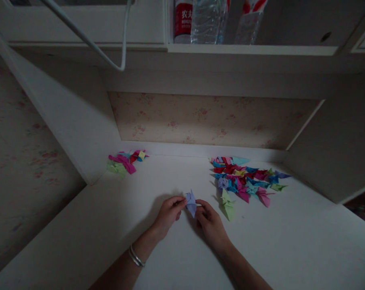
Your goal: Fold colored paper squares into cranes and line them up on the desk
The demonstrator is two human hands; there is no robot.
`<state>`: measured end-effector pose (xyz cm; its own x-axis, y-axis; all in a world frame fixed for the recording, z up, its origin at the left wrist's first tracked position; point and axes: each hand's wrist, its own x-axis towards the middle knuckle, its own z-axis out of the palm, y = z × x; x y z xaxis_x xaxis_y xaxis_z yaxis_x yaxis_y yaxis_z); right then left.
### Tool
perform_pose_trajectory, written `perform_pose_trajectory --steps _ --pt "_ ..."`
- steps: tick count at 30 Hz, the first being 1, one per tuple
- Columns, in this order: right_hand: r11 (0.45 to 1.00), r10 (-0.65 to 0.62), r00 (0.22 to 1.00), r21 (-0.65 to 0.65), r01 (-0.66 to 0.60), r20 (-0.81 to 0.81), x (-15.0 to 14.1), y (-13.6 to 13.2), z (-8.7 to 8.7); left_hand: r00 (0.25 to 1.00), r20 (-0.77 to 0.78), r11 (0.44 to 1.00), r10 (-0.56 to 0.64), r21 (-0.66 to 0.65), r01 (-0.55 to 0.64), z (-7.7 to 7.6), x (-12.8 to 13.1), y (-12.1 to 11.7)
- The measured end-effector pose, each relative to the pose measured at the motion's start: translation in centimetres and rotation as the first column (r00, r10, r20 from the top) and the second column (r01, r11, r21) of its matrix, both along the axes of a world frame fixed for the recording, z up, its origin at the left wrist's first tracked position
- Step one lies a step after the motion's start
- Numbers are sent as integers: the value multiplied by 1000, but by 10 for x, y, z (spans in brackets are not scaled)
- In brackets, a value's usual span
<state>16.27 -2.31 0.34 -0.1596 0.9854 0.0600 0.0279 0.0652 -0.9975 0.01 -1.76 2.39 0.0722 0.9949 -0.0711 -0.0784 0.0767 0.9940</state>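
Small lavender folded-paper figure (191,204) sits just below the centre of the frame, between both hands. The left hand (168,216) pinches its left edge between thumb and fingers; the right hand (210,224) has bent fingers at its right edge, though I cannot tell whether they grip it. To shape thin paper well, the left pinch should probably stay light but steady while the right fingertips work gently along the creases, avoiding tugs that could tear it.

Lavender folded paper (191,204), pointed ends
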Motion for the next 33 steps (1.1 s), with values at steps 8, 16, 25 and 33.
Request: perform_pose_trajectory --steps 8,16,25,33 --pt "1000 -7 1000 21 7 -6 1 2 -6 1000 -15 1000 8 0 -8 3 1 -1" --pt "1000 -4 1000 5 4 -15 0 1 -3 1000 -27 1000 -3 4 3 0 0 -1" --pt "1000 10 998 -12 -11 -66 -1 1 -4 999 -38 1000 -2 21 3 -2 0 0" --pt "1000 14 998 -7 -14 -66 -1 3 -9 984 -174 998 -25 57 36 1 -3 2"
